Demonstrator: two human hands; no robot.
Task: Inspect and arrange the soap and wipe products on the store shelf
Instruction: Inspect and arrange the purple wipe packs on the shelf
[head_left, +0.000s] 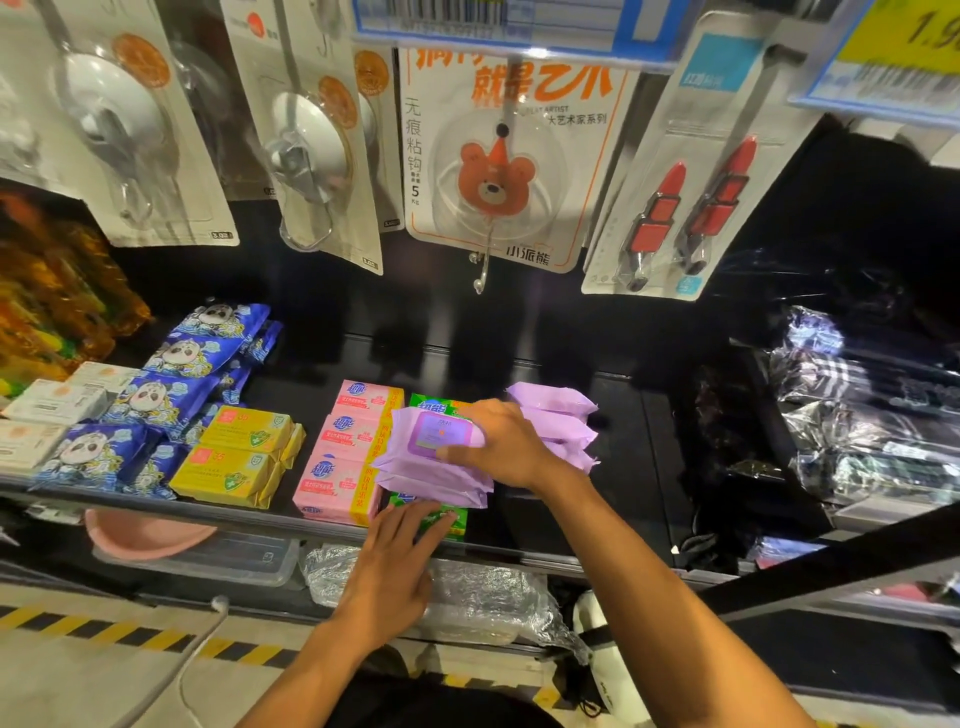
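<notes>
Fingers of the right hand grip the purple wipes pack; left hand lies flat on the green soap.

The right hand is gripping the top wipe pack of a purple stack sitting on green soap, its fingers curling over the far edge. The left hand is touching the green soap's front with straight fingers. Pink soap is lying just left, with yellow soap and blue packs beyond. More purple packs are lying behind the right hand on the shelf.
</notes>
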